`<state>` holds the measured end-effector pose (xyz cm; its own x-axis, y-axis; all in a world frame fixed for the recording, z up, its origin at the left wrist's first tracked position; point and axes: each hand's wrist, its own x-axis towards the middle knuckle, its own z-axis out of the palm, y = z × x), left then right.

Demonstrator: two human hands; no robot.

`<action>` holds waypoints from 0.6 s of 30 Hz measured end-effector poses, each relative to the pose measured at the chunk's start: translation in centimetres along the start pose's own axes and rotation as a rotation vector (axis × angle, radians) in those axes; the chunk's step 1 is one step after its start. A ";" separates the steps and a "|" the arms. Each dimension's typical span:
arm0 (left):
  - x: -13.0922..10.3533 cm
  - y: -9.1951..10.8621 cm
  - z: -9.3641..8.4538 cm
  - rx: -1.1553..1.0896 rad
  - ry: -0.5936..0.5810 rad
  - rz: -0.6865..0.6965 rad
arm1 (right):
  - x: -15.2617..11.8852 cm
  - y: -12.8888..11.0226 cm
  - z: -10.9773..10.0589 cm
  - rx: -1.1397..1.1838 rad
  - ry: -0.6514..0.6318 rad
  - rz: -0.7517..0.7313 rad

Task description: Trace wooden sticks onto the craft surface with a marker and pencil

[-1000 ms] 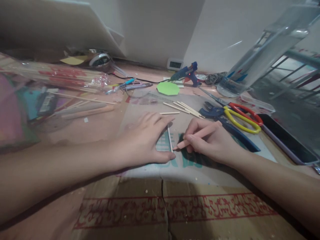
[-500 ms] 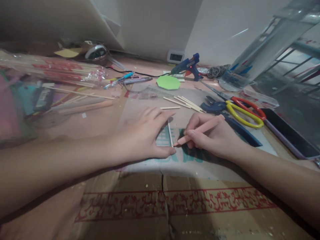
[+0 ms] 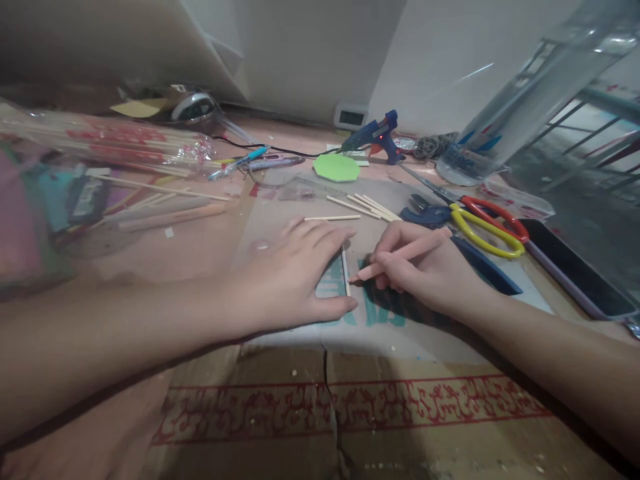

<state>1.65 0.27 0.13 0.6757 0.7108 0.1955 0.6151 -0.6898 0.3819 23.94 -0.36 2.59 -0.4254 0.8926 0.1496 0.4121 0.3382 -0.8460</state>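
Note:
A thin wooden stick (image 3: pixel 345 268) stretches between the thumb and fingertips of my left hand (image 3: pixel 305 267), which steadies it at both ends. My right hand (image 3: pixel 415 263) is closed around a peach-coloured marker pen (image 3: pixel 423 245). The pen's tip is at the stick's right side, near its lower end; I cannot tell if it touches. Under both hands lies a pale sheet (image 3: pixel 320 337) with teal print. Just beyond the left fingers lies another stick (image 3: pixel 333 218), and several loose sticks (image 3: pixel 370 205) are grouped behind.
Scissors (image 3: pixel 490 230), blue-handled pliers (image 3: pixel 480 263) and a phone (image 3: pixel 580 270) lie at the right. A blue glue gun (image 3: pixel 377 137), a green octagonal paper (image 3: pixel 337 167) and a clear bottle (image 3: pixel 500 127) stand behind. Bagged sticks (image 3: pixel 110 137) lie at the left.
The pen's tip has shifted slightly up along the stick. The stick and my left hand have moved a little to the right.

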 end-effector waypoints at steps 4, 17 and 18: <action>0.1 0.1 0.0 -0.007 0.006 0.009 | 0.0 0.1 0.1 -0.002 0.059 0.035; 0.2 0.0 0.0 -0.011 -0.016 -0.006 | 0.2 0.0 0.1 -0.053 0.038 0.034; 0.2 0.0 0.0 -0.018 -0.011 -0.003 | 0.1 0.1 0.1 -0.056 0.013 0.023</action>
<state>1.77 0.37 0.20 0.6785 0.7110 0.1848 0.6097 -0.6853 0.3983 23.89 -0.24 2.48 -0.4047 0.9041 0.1374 0.4660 0.3332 -0.8197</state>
